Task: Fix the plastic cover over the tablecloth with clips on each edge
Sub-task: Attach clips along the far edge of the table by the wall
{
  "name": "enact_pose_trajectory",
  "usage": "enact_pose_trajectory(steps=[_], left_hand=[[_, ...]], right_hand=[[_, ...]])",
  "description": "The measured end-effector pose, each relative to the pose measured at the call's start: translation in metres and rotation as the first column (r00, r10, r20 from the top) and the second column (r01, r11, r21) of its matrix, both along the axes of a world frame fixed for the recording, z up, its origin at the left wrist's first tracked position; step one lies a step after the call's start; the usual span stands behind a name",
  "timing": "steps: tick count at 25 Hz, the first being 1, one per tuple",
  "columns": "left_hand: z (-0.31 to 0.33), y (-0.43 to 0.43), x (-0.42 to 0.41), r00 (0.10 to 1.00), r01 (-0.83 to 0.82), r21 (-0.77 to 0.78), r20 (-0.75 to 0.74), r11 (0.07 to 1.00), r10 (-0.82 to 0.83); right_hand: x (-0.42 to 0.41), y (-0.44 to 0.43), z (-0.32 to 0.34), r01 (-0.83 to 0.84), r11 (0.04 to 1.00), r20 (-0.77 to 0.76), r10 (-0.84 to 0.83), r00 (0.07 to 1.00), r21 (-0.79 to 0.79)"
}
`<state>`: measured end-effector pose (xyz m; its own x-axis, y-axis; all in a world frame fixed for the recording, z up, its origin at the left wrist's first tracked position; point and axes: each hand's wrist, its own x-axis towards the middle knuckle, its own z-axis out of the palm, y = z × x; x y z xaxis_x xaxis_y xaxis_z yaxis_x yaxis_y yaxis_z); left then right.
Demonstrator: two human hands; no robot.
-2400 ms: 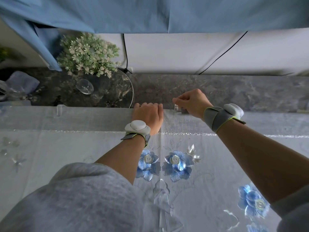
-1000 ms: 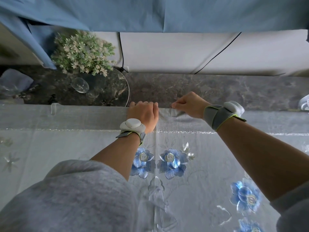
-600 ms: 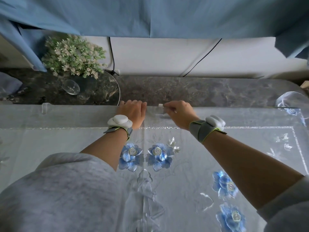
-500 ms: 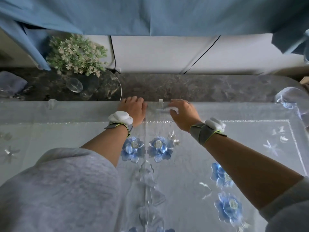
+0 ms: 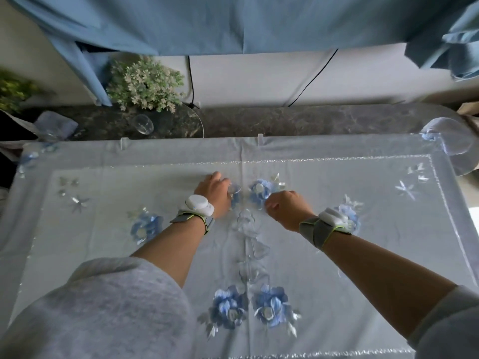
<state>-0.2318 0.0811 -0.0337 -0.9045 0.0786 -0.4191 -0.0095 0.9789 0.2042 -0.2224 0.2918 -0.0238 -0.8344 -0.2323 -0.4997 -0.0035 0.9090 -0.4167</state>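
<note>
I see the bench (image 5: 448,203) filling most of the view, spread with the embroidered tablecloth (image 5: 324,255) and, over that, the clear plastic cover (image 5: 103,156) reaching to every edge. Two clear clips sit on the far edge: one clip (image 5: 124,144) toward the far left corner, a second clip (image 5: 260,138) near the middle. My left hand (image 5: 213,194) rests over the cloth's centre, fingers loosely curled against a small clear piece (image 5: 234,189); I cannot tell whether it has hold of it. My right hand (image 5: 289,207), just beside it, is curled nearly closed, thumb and fingertips pinched together; what they pinch is hidden.
</note>
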Motion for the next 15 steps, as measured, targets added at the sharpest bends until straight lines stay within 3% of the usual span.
enact_pose_trajectory(steps=[4, 12, 15], left_hand=[[0.009, -0.006, 0.054, 0.998, -0.018, -0.009, 0.056, 1.000, 0.018], [-0.006, 0.003, 0.144, 0.989, 0.118, -0.064, 0.101, 0.991, -0.112], [-0.019, 0.003, 0.164, 0.976, 0.176, -0.137, 0.157, 0.975, -0.154]], right_hand=[[0.042, -0.002, 0.009, -0.057, 0.998, 0.054, 0.055, 0.997, 0.025], [0.100, -0.005, 0.001, -0.309, 0.931, -0.099, 0.331, 0.938, 0.193], [0.112, -0.002, 0.001, -0.278, 0.929, -0.130, 0.316, 0.940, 0.246]])
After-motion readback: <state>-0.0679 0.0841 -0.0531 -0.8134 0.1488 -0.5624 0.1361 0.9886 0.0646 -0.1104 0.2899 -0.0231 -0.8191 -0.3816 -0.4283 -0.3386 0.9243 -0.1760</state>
